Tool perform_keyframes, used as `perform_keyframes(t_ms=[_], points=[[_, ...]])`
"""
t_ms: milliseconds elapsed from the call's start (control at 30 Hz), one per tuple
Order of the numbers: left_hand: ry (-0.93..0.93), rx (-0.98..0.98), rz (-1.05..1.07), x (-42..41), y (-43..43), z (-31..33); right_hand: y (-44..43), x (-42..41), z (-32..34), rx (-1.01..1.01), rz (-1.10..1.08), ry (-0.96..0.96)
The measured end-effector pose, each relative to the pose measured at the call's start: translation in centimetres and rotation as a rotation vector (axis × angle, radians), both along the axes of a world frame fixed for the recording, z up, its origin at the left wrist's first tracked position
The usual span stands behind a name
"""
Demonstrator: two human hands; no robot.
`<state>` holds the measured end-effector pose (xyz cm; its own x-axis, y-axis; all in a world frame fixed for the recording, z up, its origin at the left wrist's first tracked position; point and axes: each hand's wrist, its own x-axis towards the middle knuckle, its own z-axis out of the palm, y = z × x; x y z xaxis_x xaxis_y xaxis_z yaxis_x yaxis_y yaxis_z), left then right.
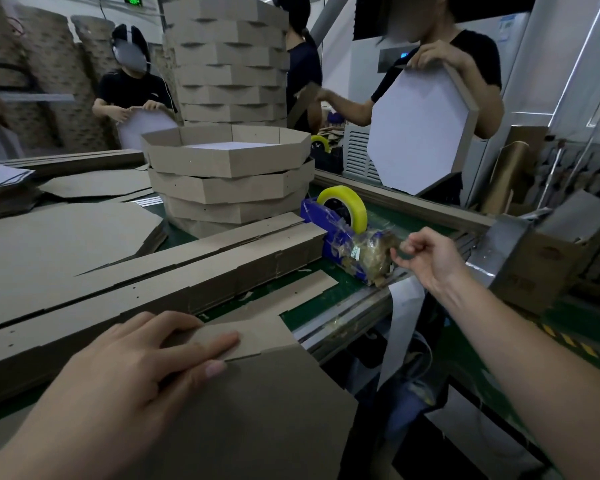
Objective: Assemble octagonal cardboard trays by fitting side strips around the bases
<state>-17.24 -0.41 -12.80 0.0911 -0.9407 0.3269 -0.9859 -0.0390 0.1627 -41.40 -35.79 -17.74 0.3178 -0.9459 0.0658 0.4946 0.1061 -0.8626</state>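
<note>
Left hand lay flat, fingers straight, palm down. It pressed on a brown cardboard tray piece at the near edge of the green-topped work table, fingertips on its folded flap.

Right hand was out at the front end of the blue tape dispenser, fingers curled, thumb and forefinger pinched together. Could not tell whether clear tape was between them. The dispenser carried a yellow-cored tape roll, and its front was wadded with used tape.

Long brown cardboard side strips lay in a pile across the table between the hands and a stack of assembled brown octagonal trays. Flat brown octagonal bases were piled to the left. A taller tower of trays stood behind.

Across the table, a person in black held a white-faced octagonal tray upright.

Writing: a green lit sign at the top edge and a blue label on the white cabinet were both too blurred to read.
</note>
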Motion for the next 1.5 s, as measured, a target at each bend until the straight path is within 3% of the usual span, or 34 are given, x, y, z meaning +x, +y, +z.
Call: perform_keyframes(t_ms=[100, 167, 233, 333, 400, 633, 900, 1167, 1500], points=[[-0.001, 0.003, -0.003, -0.1, -0.1, 0.0, 0.4, -0.2, -0.7, -0.010, -0.011, -0.034], [-0.002, 0.003, 0.010, -0.1, -0.1, -0.1, 0.5, -0.6, -1.4, -0.016, -0.052, 0.041], [-0.012, -0.006, 0.019, -0.2, -0.1, -0.1, 0.8, -0.8, -1.7, -0.102, -0.154, 0.303], [-0.014, -0.030, 0.015, -0.2, -0.1, -0.2, 1.6, -1.3, -1.7, -0.315, -0.409, 0.893], [-0.005, -0.038, 0.002, -0.2, -0.1, -0.2, 2.7, -1.4, -1.5, -0.383, -0.497, 1.014], [0.005, -0.070, -0.007, -0.4, -0.1, -0.1, 12.1, 1.5, 0.9, -0.603, -0.368, 0.733], [0.019, -0.073, 0.010, -0.8, 0.4, 0.2, 24.6, 5.6, 3.7, -0.343, 0.224, 0.173], [0.024, -0.059, -0.011, -1.0, 0.9, 0.3, 29.1, 9.4, 0.9, 0.189, 0.163, 0.093], [0.016, -0.057, -0.036, -0.9, 1.1, 0.3, 29.9, 10.2, 0.4, 0.347, 0.103, 0.110]])
